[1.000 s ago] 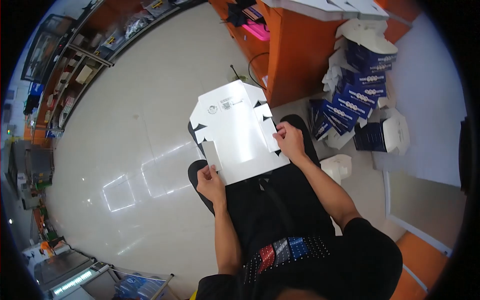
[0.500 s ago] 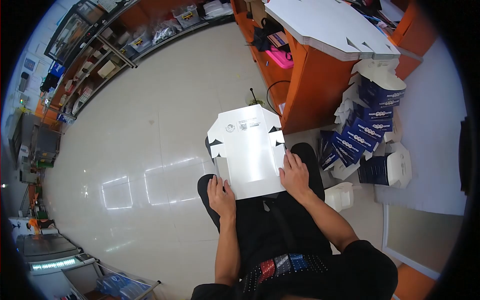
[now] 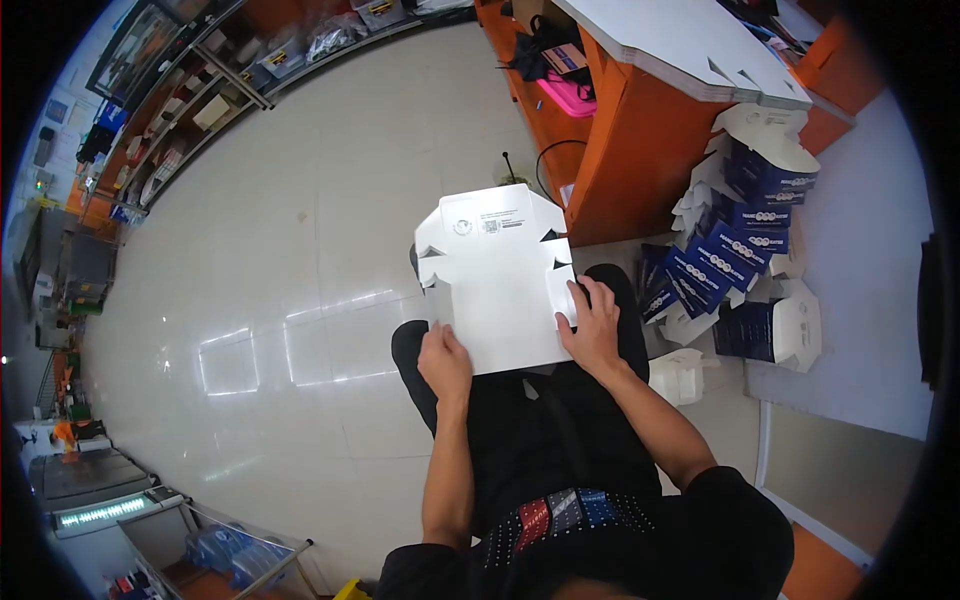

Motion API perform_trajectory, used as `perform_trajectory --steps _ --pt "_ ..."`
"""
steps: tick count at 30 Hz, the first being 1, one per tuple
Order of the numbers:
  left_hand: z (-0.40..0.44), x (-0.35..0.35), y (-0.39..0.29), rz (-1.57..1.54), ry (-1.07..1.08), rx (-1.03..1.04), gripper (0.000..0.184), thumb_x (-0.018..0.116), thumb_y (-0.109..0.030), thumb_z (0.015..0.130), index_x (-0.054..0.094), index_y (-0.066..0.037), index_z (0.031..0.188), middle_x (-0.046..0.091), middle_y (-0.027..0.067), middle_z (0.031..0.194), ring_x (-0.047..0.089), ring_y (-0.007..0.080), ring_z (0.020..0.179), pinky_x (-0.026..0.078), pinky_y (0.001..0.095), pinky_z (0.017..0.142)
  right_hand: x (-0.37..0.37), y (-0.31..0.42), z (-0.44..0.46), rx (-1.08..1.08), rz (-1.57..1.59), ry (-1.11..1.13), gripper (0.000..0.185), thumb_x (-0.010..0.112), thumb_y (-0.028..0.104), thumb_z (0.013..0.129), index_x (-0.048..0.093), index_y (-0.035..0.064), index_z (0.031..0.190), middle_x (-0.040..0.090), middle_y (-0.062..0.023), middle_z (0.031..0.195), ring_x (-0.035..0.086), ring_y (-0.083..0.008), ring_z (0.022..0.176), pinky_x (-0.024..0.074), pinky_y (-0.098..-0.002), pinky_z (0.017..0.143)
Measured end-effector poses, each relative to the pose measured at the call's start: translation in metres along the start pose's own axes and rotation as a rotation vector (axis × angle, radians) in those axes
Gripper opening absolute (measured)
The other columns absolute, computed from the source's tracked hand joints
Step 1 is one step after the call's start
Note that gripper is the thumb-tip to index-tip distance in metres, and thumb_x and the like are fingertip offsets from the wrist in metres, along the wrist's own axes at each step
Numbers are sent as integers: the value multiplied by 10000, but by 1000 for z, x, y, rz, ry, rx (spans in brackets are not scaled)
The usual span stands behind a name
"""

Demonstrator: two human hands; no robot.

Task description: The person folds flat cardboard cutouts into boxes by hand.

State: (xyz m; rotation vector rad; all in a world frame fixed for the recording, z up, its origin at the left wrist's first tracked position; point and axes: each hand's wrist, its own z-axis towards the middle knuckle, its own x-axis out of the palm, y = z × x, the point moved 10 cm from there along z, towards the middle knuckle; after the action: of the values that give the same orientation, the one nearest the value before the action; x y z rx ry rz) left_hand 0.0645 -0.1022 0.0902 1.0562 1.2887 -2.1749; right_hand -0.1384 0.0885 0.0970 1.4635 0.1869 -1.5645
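Observation:
A white flat carton blank [image 3: 505, 290] with notched corners, side flaps and small printing near its far end lies across my lap. My left hand [image 3: 445, 362] is closed at its near left edge, fingers curled by the left side flap; the fingertips are partly hidden. On the right, my right hand [image 3: 596, 325] grips the right side flap [image 3: 564, 295], thumb on the panel and fingers bent over the outer edge. The side flaps are tilted slightly up from the main panel.
A stack of flat white blanks [image 3: 690, 45] lies on the orange desk [image 3: 640, 150]. Right of my knee, folded blue-and-white boxes [image 3: 730, 255] are piled on the floor, with a white box [image 3: 678, 376] nearer. Shelves with bins [image 3: 285, 60] line the far left.
The side flaps, especially the right one, look more raised. My left fingers have curled in more, and my right fingers have shifted on the flap. The camera view has tilted slightly.

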Motion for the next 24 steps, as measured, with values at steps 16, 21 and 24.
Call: perform_trajectory --steps 16,21,24 --pt "-4 -21 34 -890 31 -547 261 556 -120 1027 616 101 1151 709 136 1009 660 151 812 522 286 724 -18 -8 3 131 439 -76 583 789 71 794 547 21 1321 585 -115 1205 607 -229 967 524 -339 777" --pt "-14 -14 40 -818 77 -621 253 561 -105 1015 617 94 1161 707 145 986 665 167 812 531 314 699 0 -23 -4 403 893 -59 620 774 47 805 511 -1 1364 596 -162 1218 654 -290 1041 545 -361 855" --pt "-12 -25 24 -386 123 -399 259 567 -61 983 616 84 1192 709 177 984 684 262 790 544 359 715 13 -9 -2 339 845 92 655 732 56 831 454 -8 1421 602 -220 1279 651 -366 1111 522 -402 947"
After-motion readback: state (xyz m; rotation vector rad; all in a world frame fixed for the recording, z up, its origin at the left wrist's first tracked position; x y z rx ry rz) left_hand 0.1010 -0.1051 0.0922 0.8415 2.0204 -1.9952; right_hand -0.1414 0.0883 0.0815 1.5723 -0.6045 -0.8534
